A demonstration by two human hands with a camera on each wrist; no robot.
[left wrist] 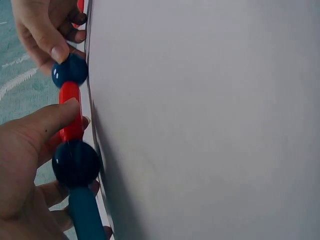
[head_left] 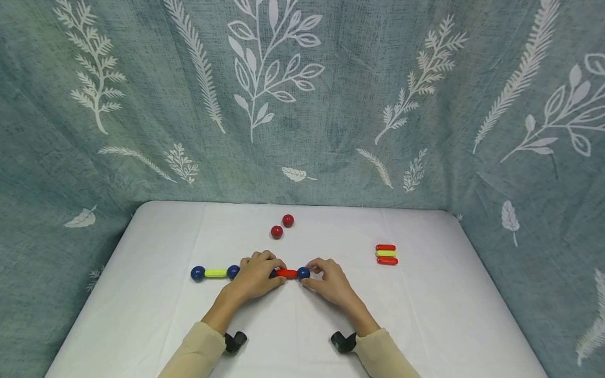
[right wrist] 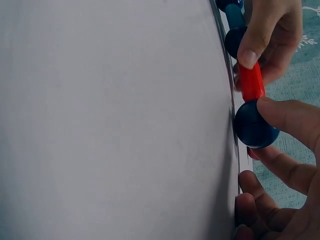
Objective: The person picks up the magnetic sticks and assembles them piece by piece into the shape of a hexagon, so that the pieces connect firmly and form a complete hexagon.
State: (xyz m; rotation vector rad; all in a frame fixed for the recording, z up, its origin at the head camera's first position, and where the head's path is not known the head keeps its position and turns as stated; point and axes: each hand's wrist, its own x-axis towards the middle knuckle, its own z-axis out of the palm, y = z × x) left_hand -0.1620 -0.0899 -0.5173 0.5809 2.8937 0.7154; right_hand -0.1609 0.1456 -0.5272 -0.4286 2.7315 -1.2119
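A straight chain of balls and rods lies across the white table. From the left it shows a blue ball point(head_left: 197, 273), a yellow-green rod point(head_left: 216, 273), another blue ball point(head_left: 232, 271), a stretch hidden under my left hand point(head_left: 257, 275), then a red rod point(head_left: 287, 273) and an end blue ball point(head_left: 303, 273). My left thumb and fingers pinch the red rod. With thumb and forefinger, my right hand point(head_left: 333, 283) grips the end ball, which touches the red rod. In the left wrist view a teal rod point(left wrist: 86, 212) adjoins the dark blue ball point(left wrist: 76, 163) beside my left palm.
Two red balls, a nearer one point(head_left: 277, 232) and a farther one point(head_left: 288, 220), lie beyond the chain. To the right, two red rods and a yellow-green rod point(head_left: 386, 253) lie side by side. A patterned green curtain point(head_left: 340, 157) hangs behind the white table point(head_left: 454, 315).
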